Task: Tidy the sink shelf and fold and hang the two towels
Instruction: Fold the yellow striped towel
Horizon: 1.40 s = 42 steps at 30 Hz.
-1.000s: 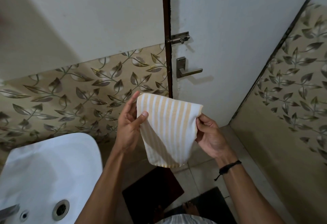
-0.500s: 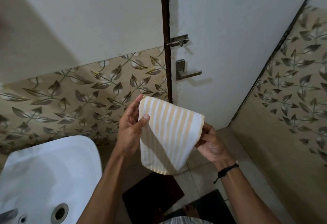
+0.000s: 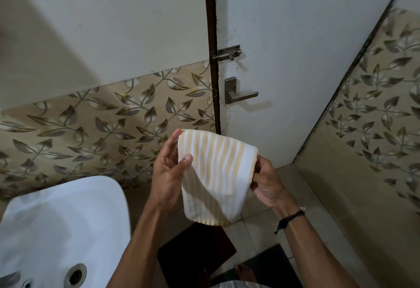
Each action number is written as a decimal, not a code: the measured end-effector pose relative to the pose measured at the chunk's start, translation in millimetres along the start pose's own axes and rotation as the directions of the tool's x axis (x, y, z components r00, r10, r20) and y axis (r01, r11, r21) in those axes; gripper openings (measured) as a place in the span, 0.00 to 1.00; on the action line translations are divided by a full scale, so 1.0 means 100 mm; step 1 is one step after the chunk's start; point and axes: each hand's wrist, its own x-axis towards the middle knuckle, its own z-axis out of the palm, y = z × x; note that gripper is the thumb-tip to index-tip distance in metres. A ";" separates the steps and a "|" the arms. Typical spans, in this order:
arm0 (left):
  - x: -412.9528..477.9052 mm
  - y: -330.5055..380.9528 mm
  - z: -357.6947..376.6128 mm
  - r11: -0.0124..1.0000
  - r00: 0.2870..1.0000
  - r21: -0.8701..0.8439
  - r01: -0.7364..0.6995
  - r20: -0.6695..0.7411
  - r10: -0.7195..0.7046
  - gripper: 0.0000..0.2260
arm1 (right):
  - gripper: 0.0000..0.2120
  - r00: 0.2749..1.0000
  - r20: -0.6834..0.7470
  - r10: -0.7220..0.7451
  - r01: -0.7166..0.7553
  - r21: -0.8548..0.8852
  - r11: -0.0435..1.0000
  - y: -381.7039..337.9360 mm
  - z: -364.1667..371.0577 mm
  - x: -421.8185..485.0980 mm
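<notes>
Vertically, the striped towel hangs lengthwise downward, its upper edges pinched by left hand and right hand.

Two bare forearms come in from the lower edge, each ending in a bare hand. The left hand shows a short, neatly trimmed thumbnail. At the wrist of the right hand sits a thin black cord bracelet, snug against the wrist, with a short loose end trailing off it. A small white speck lies just beside the cord, too small to tell what it is. At the bottom edge a strip of pale striped clothing shows, with bare toes in shadow just above it.
</notes>
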 end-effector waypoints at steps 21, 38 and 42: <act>0.24 0.03 0.03 0.965 0.993 0.255 -0.056 0.116 0.027 0.29 | 0.09 0.971 -0.216 -0.100 -0.056 -0.614 0.787 -0.62 0.28 0.12; 0.34 0.14 0.07 0.968 0.994 0.224 -0.111 0.035 0.106 0.15 | 0.21 0.996 -0.088 0.028 -0.014 0.157 0.987 -0.52 0.25 0.02; 0.32 0.18 0.08 0.971 0.994 0.213 -0.108 0.036 0.103 0.18 | 0.36 0.982 -0.173 -0.069 0.071 0.003 0.997 -0.49 0.28 0.01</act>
